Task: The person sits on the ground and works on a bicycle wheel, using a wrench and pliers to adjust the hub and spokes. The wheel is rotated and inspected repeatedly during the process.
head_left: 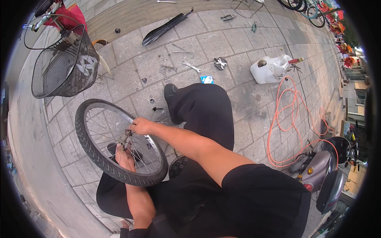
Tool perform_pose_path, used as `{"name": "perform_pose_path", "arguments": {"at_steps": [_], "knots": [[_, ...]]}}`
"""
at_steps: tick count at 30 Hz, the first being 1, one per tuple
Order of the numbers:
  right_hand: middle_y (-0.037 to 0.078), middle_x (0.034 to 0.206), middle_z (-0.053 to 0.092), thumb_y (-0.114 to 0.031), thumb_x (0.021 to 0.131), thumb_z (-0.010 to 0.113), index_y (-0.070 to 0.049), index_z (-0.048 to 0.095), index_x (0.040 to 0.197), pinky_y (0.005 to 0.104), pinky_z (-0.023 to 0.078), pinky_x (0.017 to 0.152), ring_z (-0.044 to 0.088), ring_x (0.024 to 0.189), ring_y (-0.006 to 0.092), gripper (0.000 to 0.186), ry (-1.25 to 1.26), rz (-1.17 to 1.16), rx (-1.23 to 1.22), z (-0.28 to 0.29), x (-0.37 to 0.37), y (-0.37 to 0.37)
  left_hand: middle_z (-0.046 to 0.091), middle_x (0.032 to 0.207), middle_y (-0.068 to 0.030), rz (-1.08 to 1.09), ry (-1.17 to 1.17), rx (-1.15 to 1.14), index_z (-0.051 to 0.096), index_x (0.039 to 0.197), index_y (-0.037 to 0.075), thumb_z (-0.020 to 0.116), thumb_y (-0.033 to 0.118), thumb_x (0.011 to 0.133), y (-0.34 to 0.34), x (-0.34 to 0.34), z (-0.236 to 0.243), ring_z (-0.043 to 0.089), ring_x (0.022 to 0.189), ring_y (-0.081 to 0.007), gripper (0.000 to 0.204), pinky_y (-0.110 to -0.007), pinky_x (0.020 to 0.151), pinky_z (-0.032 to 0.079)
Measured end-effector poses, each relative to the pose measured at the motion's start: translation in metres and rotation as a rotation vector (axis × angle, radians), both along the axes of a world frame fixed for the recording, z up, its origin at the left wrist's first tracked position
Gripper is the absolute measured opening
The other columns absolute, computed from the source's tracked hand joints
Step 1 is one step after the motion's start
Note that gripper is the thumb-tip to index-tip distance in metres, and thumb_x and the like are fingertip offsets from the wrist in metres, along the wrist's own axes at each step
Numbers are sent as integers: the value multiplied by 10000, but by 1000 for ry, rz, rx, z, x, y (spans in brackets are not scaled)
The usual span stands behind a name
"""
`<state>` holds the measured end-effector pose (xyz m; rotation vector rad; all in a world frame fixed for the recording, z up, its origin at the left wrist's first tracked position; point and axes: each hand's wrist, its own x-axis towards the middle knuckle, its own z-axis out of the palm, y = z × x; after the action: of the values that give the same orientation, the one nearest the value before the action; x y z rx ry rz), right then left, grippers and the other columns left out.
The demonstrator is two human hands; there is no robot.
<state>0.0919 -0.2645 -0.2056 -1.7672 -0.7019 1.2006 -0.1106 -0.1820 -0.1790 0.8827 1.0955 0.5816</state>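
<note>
A bicycle wheel [83, 135] with a black knobbly tyre and silver rim leans tilted between my legs. My left hand [125, 157] reaches among the spokes from the near side, with its fingers curled at the hub [127, 139]. On the upper side, my right hand [139, 126] is closed, its fingertips pinching the end of the axle [128, 132]. Whether a small nut sits between those fingertips is too small to tell. Part of the left hand's grip is hidden behind spokes and the hub.
Ahead on the paving lie a wrench [191, 66], a black mudguard [166, 28], pliers [228, 17], a blue box [206, 79] and several small parts. A wire-basket bicycle [65, 65] stands left. Right are a cut white jug [266, 71], an orange hose [274, 131] and a scooter [320, 168].
</note>
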Motion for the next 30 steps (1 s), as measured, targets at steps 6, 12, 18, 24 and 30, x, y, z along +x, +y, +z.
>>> {"name": "perform_pose_path", "arguments": {"at_steps": [6,12,18,24,30], "knots": [[160,670,650,-435,942,601,47,728,848,441,526,665,643,636,295,507,266,-128,-185,-3,-4,6,612,1216,-190,31,-60,-59,526,1254,-89,516,231,1082,-12,9,18,637,1068,-277,364,-434,991,567],[154,740,687,-402,912,628,31,746,900,410,537,675,659,669,272,449,280,-88,-238,26,6,-2,612,1235,-220,79,65,-69,526,1267,-129,481,244,1092,-16,15,27,661,1048,-306,414,-372,948,578],[187,854,721,-381,910,630,29,744,999,387,546,713,686,745,280,435,-118,32,-65,-12,4,3,673,1004,-228,-3,126,147,599,1094,-111,663,-9,889,-12,3,11,682,877,-377,238,-409,808,590],[127,714,655,-387,940,615,5,739,956,391,480,528,602,559,243,411,444,-68,-336,8,4,11,644,1200,-174,86,89,-95,542,1259,-71,506,236,1086,-4,2,5,677,1002,-257,354,-307,824,593],[127,714,655,-408,926,633,1,734,923,388,468,508,589,539,236,421,16,67,-89,16,4,4,640,1183,-170,57,69,-82,554,1242,-62,526,243,1079,-3,-4,9,663,970,-246,347,-328,866,595]]}}
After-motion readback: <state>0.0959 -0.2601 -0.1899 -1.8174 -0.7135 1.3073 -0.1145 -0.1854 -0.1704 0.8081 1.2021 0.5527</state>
